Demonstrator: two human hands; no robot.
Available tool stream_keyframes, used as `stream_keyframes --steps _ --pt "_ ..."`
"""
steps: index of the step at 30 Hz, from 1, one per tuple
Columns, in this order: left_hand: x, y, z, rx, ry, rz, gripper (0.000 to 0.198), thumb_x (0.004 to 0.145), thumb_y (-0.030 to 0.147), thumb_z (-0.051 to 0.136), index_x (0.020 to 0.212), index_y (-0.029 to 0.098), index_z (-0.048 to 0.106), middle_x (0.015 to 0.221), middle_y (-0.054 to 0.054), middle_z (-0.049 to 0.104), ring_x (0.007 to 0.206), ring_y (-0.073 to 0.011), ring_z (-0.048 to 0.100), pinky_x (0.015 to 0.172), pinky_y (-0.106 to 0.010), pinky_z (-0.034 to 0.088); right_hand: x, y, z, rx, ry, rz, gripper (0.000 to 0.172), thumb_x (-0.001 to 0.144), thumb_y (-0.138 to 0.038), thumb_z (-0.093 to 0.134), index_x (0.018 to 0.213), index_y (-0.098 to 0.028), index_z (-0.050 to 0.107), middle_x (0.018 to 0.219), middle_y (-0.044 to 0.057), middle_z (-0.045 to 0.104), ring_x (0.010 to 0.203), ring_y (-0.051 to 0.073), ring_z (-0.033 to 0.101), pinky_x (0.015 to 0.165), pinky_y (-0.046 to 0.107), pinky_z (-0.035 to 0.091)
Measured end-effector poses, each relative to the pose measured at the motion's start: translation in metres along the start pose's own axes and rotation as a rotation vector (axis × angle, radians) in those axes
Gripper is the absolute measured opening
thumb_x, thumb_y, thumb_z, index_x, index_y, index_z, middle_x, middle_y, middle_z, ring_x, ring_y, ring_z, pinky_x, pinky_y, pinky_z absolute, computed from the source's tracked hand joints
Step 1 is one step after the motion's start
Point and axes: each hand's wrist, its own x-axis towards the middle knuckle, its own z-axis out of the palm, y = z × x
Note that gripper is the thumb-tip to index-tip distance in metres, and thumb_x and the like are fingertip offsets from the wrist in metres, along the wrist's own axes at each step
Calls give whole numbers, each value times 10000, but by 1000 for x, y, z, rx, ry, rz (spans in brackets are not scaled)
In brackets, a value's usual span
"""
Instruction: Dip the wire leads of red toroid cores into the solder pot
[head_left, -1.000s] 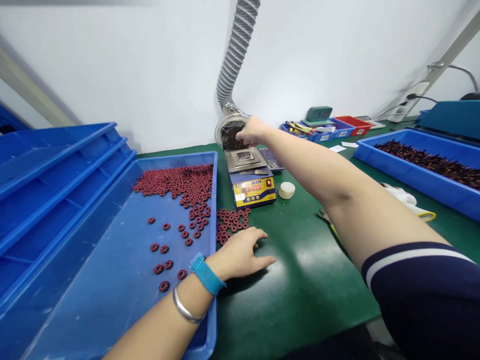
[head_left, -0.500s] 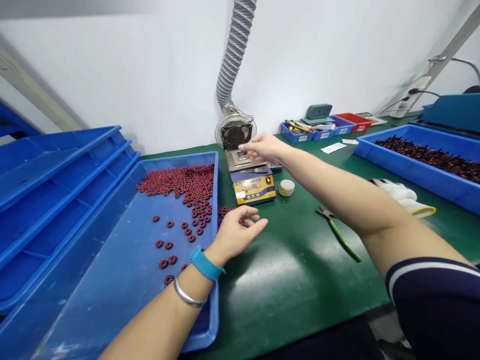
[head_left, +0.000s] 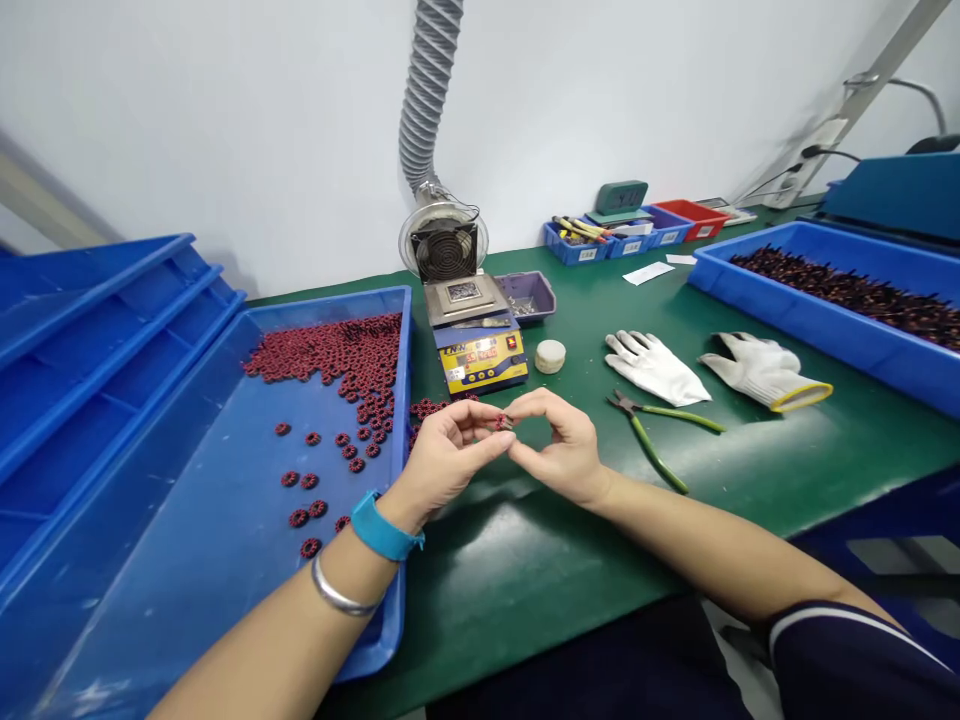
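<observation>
1. The tabletop (head_left: 675, 520) under the fingers is a smooth green mat with a sheen. A small part dropped here would probably bounce or roll toward the near edge, where nothing would stop it.
2. The blue tray (head_left: 187, 620), left of the fingers, is hard moulded plastic with a low rim. The left forearm lies across that rim, so a careless shift of the arm could jog the tray and scatter the heap of rings (head_left: 330, 350) lying farther in.
3. The left hand (head_left: 446, 460) and right hand (head_left: 562, 455) meet above the tabletop. Both are bare, with thumbs and forefingers narrowed to a pinch on one red ring (head_left: 503, 422).
4. The yellow-fronted unit (head_left: 480, 350), just beyond the fingers, is a boxy metal case with a flat square plate on top and a lit display. If that plate is hot, bare skin reaching over it risks a burn.
5. Two white gloves (head_left: 652, 365), right of the fingers, are knit, limp and unworn.
6. The cutters (head_left: 649, 440), close to the right of the fingers, have green handles and a pointed metal nose that a wrist could snag.
7. The red ring is tiny, doughnut-shaped and ribbed. Only fingertips grip it, so it could slip and be lost among the loose rings (head_left: 431, 408) just left of the fingers.
</observation>
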Motion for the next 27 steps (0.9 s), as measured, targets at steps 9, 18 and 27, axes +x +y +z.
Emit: stream_keyframes --steps 9,18,27 --pt "-1 5 7 61 28 -31 379 542 344 860 736 121 623 699 0 663 608 -91 593 651 -252 528 -6 2 -3 -73 -10 -104 66 766 -211 636 810 -253 610 786 32 701 738 181 665 700 353 533" --pt "-9 31 -9 366 95 75 313 614 362 790 786 143 646 769 -38 684 713 -146 625 697 -284 526 -2 19 -11 -73 -148 -145 213 739 -340 700 911 -245 617 820 59 697 748 201 655 711 367 525" --pt "-97 41 -132 1195 364 -208 222 633 366 682 745 176 657 650 -29 654 591 -176 574 577 -284 441 -22 40 26 -136 -716 135 288 735 -226 707 1005 -168 626 951 60 667 782 162 634 768 329 476"
